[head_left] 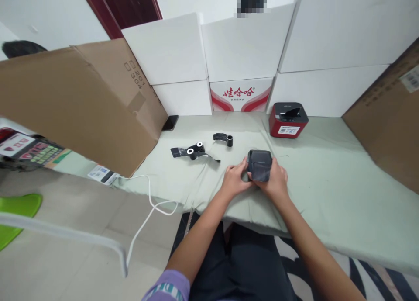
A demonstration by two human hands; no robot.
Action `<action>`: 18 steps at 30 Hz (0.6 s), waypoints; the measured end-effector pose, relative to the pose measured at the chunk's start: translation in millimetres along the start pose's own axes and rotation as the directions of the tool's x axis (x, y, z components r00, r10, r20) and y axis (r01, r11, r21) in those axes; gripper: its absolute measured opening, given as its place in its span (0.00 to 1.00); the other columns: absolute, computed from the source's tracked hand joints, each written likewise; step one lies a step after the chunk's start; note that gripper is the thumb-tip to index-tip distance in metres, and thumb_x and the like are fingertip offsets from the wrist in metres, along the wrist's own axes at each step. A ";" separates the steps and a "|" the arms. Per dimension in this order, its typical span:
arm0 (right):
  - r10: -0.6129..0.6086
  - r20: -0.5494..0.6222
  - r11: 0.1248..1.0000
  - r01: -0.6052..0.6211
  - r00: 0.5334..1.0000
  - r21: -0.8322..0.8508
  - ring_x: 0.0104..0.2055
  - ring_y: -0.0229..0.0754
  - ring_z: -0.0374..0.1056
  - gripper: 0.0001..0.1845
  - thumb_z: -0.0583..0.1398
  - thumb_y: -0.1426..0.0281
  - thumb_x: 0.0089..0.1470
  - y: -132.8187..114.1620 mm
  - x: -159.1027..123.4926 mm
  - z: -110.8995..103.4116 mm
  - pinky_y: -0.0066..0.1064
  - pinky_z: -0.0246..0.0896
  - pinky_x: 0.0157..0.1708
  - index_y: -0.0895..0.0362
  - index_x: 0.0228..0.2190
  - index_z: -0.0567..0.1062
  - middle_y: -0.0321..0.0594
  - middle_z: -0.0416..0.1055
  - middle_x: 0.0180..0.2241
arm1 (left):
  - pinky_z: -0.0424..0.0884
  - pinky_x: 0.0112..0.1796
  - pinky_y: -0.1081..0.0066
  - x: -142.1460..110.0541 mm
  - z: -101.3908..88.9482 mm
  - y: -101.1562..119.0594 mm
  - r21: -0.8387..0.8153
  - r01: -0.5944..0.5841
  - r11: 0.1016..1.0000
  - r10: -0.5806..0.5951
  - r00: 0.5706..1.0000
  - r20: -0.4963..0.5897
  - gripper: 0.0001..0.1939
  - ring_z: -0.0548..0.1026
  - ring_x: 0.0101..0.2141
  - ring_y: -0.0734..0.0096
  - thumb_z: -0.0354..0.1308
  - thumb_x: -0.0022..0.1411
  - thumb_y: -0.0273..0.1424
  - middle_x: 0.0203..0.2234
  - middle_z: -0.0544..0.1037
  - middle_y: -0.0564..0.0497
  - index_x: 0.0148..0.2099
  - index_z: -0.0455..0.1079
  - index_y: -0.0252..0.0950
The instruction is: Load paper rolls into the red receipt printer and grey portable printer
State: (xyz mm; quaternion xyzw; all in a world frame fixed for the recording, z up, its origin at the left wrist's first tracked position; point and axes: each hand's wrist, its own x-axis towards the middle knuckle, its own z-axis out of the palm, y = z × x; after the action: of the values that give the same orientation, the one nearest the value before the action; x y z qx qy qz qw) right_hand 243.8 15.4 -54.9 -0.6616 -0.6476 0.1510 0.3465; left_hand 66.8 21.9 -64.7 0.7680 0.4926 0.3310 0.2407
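Observation:
Both hands hold a small dark-grey, rounded box with a glossy top, low over the front part of the table. My left hand is closed against its left side, and my right hand grips its right side and near edge. What the box is, I cannot tell. Left of it lie two black rolls with white-ringed ends, with crumpled black strips trailing from them. A single black roll with a short strip rests behind the hands.
A red-and-black device stands at the back right. White boxes form a wall behind. Brown cardboard flanks the left, more the right. A phone lies back left; a white cable hangs off the front edge.

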 end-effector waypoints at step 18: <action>0.252 -0.162 0.968 -0.246 0.954 0.057 0.52 0.66 0.72 0.60 0.72 0.48 0.33 45.1 31.9 -76.3 0.51 0.67 0.50 0.59 0.64 0.62 0.57 0.75 0.50 | 0.59 0.63 0.54 -0.6 -5.7 9.3 -0.018 -0.008 1.000 0.010 0.988 0.151 0.55 0.73 0.62 0.56 0.71 0.58 0.47 0.61 0.76 0.44 0.77 0.45 0.43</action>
State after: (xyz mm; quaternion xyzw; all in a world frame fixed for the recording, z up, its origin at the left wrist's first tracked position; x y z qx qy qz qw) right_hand 330.9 29.6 -22.0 -0.7417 -0.5248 0.1487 0.3903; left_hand 68.0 17.9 -54.6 0.7911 0.4665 0.2770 0.2825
